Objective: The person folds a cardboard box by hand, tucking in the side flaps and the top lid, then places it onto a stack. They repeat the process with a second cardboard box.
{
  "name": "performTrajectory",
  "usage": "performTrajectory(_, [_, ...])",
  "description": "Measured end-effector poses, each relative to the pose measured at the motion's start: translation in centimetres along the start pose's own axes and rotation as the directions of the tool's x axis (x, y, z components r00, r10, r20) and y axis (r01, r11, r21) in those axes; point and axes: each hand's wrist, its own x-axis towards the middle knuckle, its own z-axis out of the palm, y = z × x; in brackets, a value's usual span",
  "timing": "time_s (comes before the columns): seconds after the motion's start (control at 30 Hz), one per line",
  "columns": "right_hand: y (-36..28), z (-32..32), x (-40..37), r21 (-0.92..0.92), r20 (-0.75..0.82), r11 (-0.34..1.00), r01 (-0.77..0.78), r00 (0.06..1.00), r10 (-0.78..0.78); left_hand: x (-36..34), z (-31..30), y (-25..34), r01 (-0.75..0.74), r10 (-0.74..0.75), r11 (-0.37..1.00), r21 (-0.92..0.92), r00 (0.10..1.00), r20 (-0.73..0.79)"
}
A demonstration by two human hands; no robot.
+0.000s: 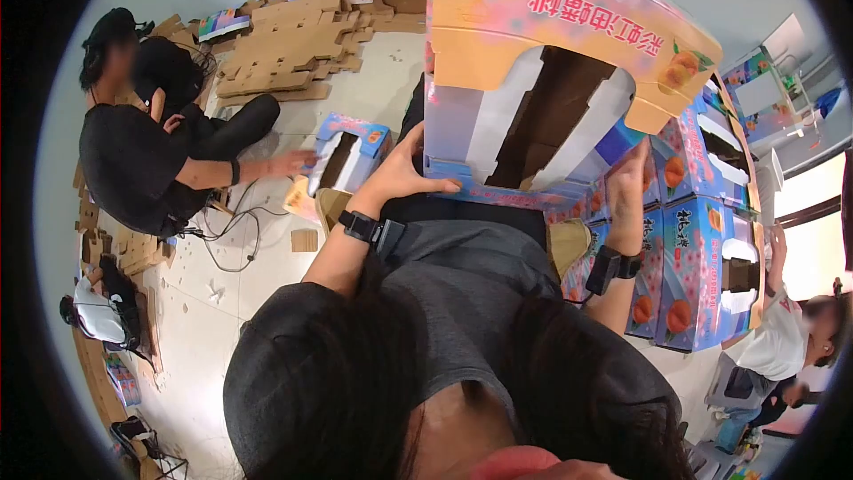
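Note:
A printed cardboard peach carton (480,44), orange, pink and blue, is held up in front of my lap, its lettering upside down to me. A long opening in its near side shows a dark brown interior. My left hand (402,173) grips the carton's lower left corner, thumb along the bottom edge and the other fingers partly hidden. My right hand (629,185) is against its lower right side, with the fingertips partly behind the cardboard.
Stacked peach cartons (689,276) stand close on my right. To my left, a seated person (133,151) reaches to a smaller-looking carton (364,156) on the floor. Flattened cardboard (284,44) is piled behind, and a black cable (253,231) lies on the floor. Other people sit farther off.

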Motion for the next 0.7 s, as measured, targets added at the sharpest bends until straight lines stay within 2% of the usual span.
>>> performTrajectory(0.07, [-3.5,2.6,1.5,0.028,-0.110,0.992,0.122,0.987,-0.118,0.2,-0.1,0.0,0.030,-0.030,1.000,0.008,0.999,0.026])
performTrajectory(0.13, [-4.9,2.8,2.3,0.012,-0.054,0.970,0.244,0.968,-0.243,0.2,-0.2,0.0,0.023,-0.023,1.000,0.006,0.999,0.026])
performTrajectory(0.23, [-5.6,1.1,2.8,-0.030,-0.068,0.983,0.182,0.981,-0.183,0.4,-0.2,1.0,0.038,-0.037,0.999,-0.007,0.997,0.061])
performTrajectory(0.27, [-5.7,0.9,2.7,-0.035,-0.173,0.994,0.105,0.979,-0.110,0.3,-0.3,1.4,0.049,-0.048,0.999,-0.012,0.996,0.076])
performTrajectory(0.37, [-7.6,2.1,1.3,0.017,-0.123,0.999,-0.027,0.992,0.029,-0.2,-0.3,1.5,0.020,-0.015,0.998,-0.051,0.996,0.091])
performTrajectory(0.5, [-7.9,3.2,0.5,0.051,-0.080,0.999,0.001,0.997,0.003,0.7,-2.8,0.5,0.093,-0.109,0.993,0.078,0.967,0.231])
performTrajectory(0.53, [-7.7,2.7,0.3,0.005,-0.033,1.000,0.004,0.999,-0.004,1.2,-3.6,1.2,0.093,-0.122,0.988,0.122,0.959,0.257])
performTrajectory(0.6, [-7.3,1.6,-0.3,-0.085,0.064,0.996,0.020,0.998,-0.015,1.2,-4.1,3.8,0.073,-0.073,0.997,0.009,0.968,0.239])
performTrajectory(0.63, [-7.6,1.7,-0.6,-0.072,0.051,0.997,0.002,0.999,0.001,1.1,-4.2,5.6,0.060,-0.048,0.997,-0.047,0.972,0.230])
performTrajectory(0.7, [-7.9,2.0,-1.5,-0.052,0.033,0.998,-0.039,0.999,0.040,0.6,-4.0,8.0,-0.033,0.065,0.954,-0.297,0.993,0.100])
